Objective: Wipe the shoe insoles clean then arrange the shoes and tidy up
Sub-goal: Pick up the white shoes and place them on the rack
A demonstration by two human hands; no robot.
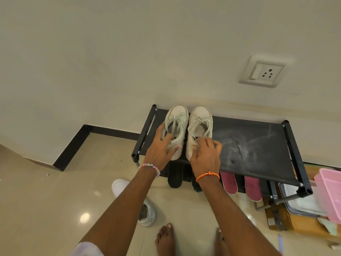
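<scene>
Two off-white lace-up sneakers stand side by side, toes to the wall, on the left part of a black shoe rack's top shelf [258, 141]. My left hand [162, 146] grips the heel opening of the left sneaker [177, 115], fingers curled inside. My right hand [205, 154] pinches the collar of the right sneaker [200, 117] at its heel. Another white sneaker [145, 211] lies on the floor by my left forearm, partly hidden by the arm.
The rack's lower shelf holds black shoes [175, 176] and maroon slippers [230, 182]. A pink plastic bin [330, 193], a tray and wooden boards sit to the right. A wall socket [262, 72] is above. My bare feet [166, 239] stand on the glossy tile floor.
</scene>
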